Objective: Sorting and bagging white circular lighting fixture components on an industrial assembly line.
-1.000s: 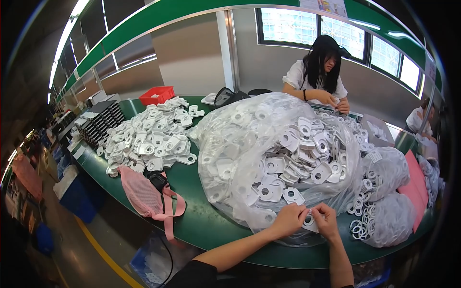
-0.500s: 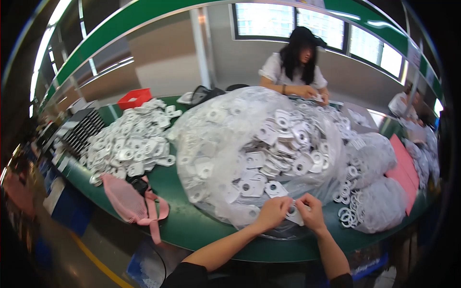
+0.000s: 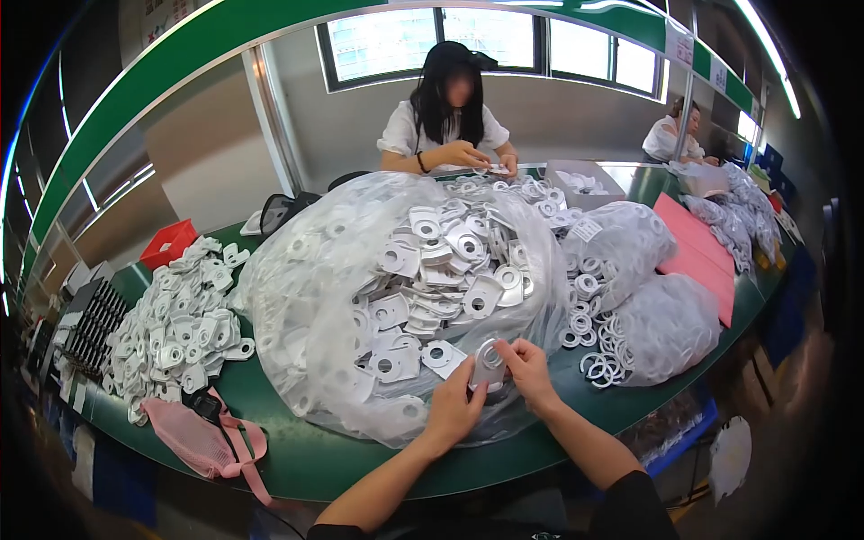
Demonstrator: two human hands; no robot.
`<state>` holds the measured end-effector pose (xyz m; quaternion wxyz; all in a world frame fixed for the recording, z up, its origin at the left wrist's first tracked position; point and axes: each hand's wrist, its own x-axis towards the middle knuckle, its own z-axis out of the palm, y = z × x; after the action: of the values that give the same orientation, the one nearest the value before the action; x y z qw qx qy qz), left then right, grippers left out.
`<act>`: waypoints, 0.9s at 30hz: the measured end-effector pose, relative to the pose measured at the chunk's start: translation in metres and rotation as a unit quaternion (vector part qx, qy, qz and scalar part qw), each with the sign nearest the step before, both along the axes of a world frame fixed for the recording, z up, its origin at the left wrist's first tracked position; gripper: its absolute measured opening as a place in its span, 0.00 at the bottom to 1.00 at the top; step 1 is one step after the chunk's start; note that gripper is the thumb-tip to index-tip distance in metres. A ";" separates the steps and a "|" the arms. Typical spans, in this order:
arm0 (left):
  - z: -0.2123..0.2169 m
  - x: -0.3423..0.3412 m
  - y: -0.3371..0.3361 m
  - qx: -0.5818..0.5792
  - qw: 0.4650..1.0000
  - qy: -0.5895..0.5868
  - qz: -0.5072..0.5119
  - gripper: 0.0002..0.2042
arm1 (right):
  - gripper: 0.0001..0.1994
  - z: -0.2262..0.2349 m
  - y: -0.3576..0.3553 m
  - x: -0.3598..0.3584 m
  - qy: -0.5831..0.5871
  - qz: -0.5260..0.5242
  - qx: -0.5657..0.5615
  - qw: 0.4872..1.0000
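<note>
A flat white plastic plate with a round ring at its top end (image 3: 487, 367) is held between both hands over the front of a big clear plastic bag (image 3: 297, 297). My left hand (image 3: 453, 407) grips its left side and lower edge, fingers closed round it. At the upper right, my right hand (image 3: 529, 367) pinches the ring end with thumb and finger. Many similar white plates with holes (image 3: 432, 270) spill from the bag's mouth just beyond my hands. Loose white rings (image 3: 594, 346) lie to the right of my right hand.
A pile of white plates (image 3: 180, 333), a red bin (image 3: 169, 241) and black stacked trays (image 3: 90, 328) stand left. A pink mesh bag (image 3: 189, 436) hangs over the near edge. Bagged rings (image 3: 670, 333) and a pink sheet (image 3: 697, 252) lie right. A co-worker (image 3: 445, 126) sits opposite.
The view has swung right, so the table's things sit further left. The held plate is now tilted up, its ring end showing, with my left hand lower on it.
</note>
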<state>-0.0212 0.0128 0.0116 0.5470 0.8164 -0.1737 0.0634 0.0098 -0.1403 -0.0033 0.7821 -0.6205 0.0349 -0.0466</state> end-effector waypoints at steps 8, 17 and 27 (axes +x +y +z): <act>-0.011 0.011 0.010 -0.012 1.000 0.007 0.024 0.21 | 0.13 0.021 -0.001 -0.008 -0.080 0.054 -0.254 0.962; 0.093 0.011 0.077 0.042 0.949 -0.259 0.175 0.16 | 0.11 0.010 -0.018 0.006 -0.102 0.054 -0.191 0.975; 0.161 0.051 0.295 0.266 0.666 -0.284 0.636 0.36 | 0.09 0.019 -0.013 -0.003 -0.135 0.024 -0.257 0.957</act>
<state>0.0297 0.3077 0.1730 0.0570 0.7819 0.2314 0.5760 0.0065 -0.1532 0.0162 0.5949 -0.7889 -0.0992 -0.1181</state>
